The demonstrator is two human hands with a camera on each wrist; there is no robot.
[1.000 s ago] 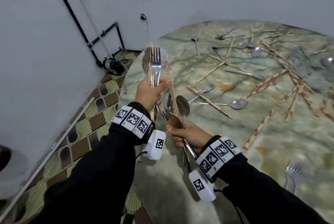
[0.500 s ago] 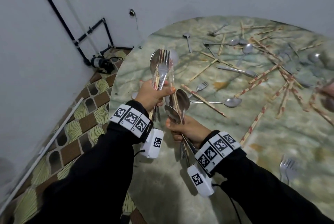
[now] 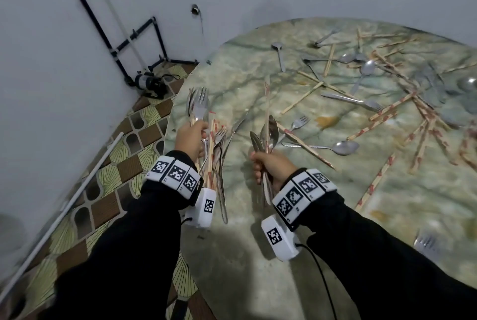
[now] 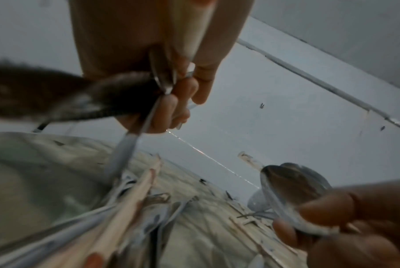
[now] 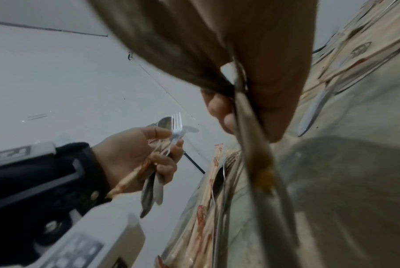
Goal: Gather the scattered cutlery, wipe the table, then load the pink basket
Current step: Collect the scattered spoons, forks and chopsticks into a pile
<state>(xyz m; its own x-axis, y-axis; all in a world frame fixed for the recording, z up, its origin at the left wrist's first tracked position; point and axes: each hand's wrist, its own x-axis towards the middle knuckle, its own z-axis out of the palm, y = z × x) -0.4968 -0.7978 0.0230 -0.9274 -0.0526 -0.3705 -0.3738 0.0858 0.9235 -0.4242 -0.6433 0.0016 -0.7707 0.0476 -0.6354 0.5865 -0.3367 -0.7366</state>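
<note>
My left hand point(image 3: 191, 139) grips a bundle of forks, spoons and chopsticks point(image 3: 197, 107) upright over the table's left edge; the right wrist view shows that hand point(image 5: 146, 157) with a fork point(image 5: 177, 127) sticking up. My right hand point(image 3: 268, 168) grips spoons and one chopstick point(image 3: 269, 131), a little to the right. Between the hands a small pile of chopsticks and forks point(image 3: 219, 172) lies on the marbled round table point(image 3: 247, 255). Scattered spoons, forks and chopsticks point(image 3: 361, 103) cover the far half. No pink basket is in view.
A grey wall stands close behind and left of the table. Black pipes point(image 3: 134, 36) and a small pump point(image 3: 148, 82) sit in the corner on the patterned tile floor point(image 3: 108, 170). A fork point(image 3: 426, 245) lies near the table's right front.
My hands, which were almost touching, have drawn apart. The left bundle has come down lower, and the right hand has shifted to the right with its spoons.
</note>
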